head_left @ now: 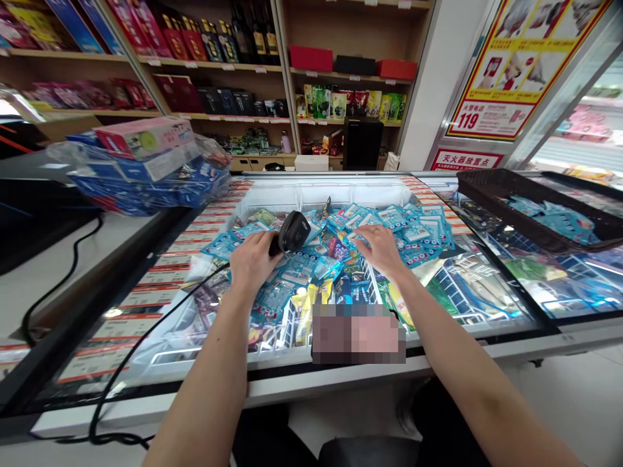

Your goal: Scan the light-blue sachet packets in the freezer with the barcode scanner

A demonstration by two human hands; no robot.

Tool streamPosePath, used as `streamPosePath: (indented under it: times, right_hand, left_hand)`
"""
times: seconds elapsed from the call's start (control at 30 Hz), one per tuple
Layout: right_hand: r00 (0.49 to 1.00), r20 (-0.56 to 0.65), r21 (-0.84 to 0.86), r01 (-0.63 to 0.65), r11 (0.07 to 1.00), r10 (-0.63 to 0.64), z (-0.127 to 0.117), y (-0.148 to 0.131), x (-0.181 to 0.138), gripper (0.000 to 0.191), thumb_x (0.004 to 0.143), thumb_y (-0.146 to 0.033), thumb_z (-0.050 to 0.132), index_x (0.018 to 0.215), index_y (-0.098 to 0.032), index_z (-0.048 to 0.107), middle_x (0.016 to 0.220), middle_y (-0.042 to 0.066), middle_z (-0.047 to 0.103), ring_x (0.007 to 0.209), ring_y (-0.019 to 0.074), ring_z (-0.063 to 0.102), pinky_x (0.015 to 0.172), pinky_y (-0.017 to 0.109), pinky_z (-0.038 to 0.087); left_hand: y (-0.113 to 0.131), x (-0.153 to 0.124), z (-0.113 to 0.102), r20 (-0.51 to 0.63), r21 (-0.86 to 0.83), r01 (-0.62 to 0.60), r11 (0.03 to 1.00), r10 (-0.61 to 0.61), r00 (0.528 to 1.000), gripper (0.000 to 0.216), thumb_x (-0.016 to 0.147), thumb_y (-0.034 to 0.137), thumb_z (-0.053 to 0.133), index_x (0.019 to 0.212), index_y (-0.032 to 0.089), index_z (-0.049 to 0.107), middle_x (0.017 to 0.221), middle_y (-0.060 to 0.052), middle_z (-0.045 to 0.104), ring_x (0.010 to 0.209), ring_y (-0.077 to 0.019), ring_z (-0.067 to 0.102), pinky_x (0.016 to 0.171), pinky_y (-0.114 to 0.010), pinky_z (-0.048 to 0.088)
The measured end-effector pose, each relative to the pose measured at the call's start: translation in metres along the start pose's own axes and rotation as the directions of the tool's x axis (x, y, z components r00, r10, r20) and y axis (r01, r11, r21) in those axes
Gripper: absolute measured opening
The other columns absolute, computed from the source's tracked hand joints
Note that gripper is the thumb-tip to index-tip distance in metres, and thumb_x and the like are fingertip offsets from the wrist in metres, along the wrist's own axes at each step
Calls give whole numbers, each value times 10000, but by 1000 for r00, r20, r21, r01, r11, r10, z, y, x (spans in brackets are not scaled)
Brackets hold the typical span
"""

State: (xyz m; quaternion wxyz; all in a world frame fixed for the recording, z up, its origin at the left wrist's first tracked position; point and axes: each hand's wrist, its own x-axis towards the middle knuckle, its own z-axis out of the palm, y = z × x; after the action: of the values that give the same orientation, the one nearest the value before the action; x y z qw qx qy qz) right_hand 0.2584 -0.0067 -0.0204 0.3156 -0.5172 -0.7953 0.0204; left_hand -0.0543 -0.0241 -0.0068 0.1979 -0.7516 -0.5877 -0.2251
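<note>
My left hand (253, 259) is wrapped round the handle of a black barcode scanner (294, 232); its head points to the right and a black cable (165, 314) trails from it. Many blue-and-white packets (299, 266) lie spread over the glass top of a chest freezer below. Over the packets to the right is my right hand (380, 250), open, palm down, thumb apart from the fingers. Its fingertips are at a packet (353, 237); whether they touch it I cannot tell. More packets (423, 233) lie overlapped beyond that hand.
Wrapped boxes (146, 162) stand at the left beside the freezer. A dark brown basket (545, 224) with similar blue packets sits at the right. Beneath the glass are white wire baskets (374, 285) of wrapped goods. Stocked shelves (257, 68) line the back. A blurred patch (359, 337) covers the near edge.
</note>
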Motion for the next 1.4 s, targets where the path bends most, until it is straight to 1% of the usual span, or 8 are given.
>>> streamPosePath:
  times: [0.2, 0.33, 0.57, 0.67, 0.87, 1.0, 1.17, 1.4]
  right_hand:
    - [848, 282, 285, 373, 883, -449, 18, -38, 1, 414, 952, -347, 428, 1365, -349, 439, 1431, -37, 459, 1313, 183, 404, 1093, 422, 312]
    - [778, 349, 256, 457, 852, -523, 22, -47, 3, 404, 933, -350, 483, 1337, -358, 475, 1440, -40, 448, 1352, 211, 351, 1106, 461, 282]
    - [877, 296, 109, 364, 925, -379, 12, -29, 1, 275, 933, -420, 471, 1104, -314, 658, 1105, 17, 664, 1072, 205, 563, 1005, 448, 381]
    - [928, 205, 94, 297, 950, -310, 13, -23, 0, 339, 926, -451, 470, 1197, -301, 608, 1134, 40, 642, 1108, 206, 537, 990, 415, 410]
    - [907, 253, 128, 315, 941, -338, 17, -20, -1, 557, 841, -538, 567, 1329, -279, 498, 1296, 77, 551, 1171, 254, 489, 994, 456, 405]
    - [956, 233, 164, 142, 976, -178, 14, -15, -2, 677, 695, -576, 709, 1273, -263, 545, 1207, 104, 546, 1128, 271, 511, 935, 445, 443]
    - [993, 35, 186, -121, 975, 117, 10, 0, 4, 409, 791, -403, 657, 1142, -202, 599, 1100, 85, 613, 1012, 242, 584, 891, 404, 455]
    - [978, -96, 228, -162, 960, 188, 13, 9, 8, 325, 886, -315, 504, 1166, -174, 587, 1035, 84, 678, 888, 227, 643, 851, 367, 480]
  left_hand:
    - [0, -1, -1, -2, -23, 27, 999, -27, 1000, 330, 818, 353, 537, 1124, 231, 562, 1049, -77, 655, 1039, -266, 580, 743, -340, 442]
    - [-1, -1, -2, 20, -48, 30, 998, -29, 999, 340, 810, 340, 550, 1130, 223, 560, 1075, -88, 646, 1048, -276, 571, 762, -350, 438]
    - [-1, 0, -2, 11, -62, 20, 998, -20, 1000, 337, 822, 364, 537, 1124, 217, 569, 1043, -88, 651, 1050, -274, 573, 748, -337, 436]
    - [1, -1, 0, 1, -48, 2, 999, -2, 1000, 343, 816, 366, 544, 1125, 220, 570, 1046, -82, 657, 1042, -273, 580, 735, -333, 438]
    - [2, -1, 2, 10, -60, -86, 995, 86, 996, 372, 821, 439, 540, 1125, 226, 570, 1039, -76, 666, 1005, -275, 601, 713, -336, 450]
    - [1, -1, 4, 6, -76, -110, 991, 111, 994, 392, 820, 467, 542, 1130, 227, 563, 1027, -71, 669, 1008, -279, 604, 709, -337, 456]
    - [2, -1, 4, -13, -85, -134, 987, 133, 991, 386, 818, 435, 551, 1141, 224, 558, 1045, -68, 668, 1019, -270, 604, 725, -333, 459]
    - [7, -1, 3, -3, -104, -265, 959, 266, 964, 334, 807, 302, 552, 1126, 204, 570, 1013, -65, 669, 1000, -243, 608, 741, -324, 462]
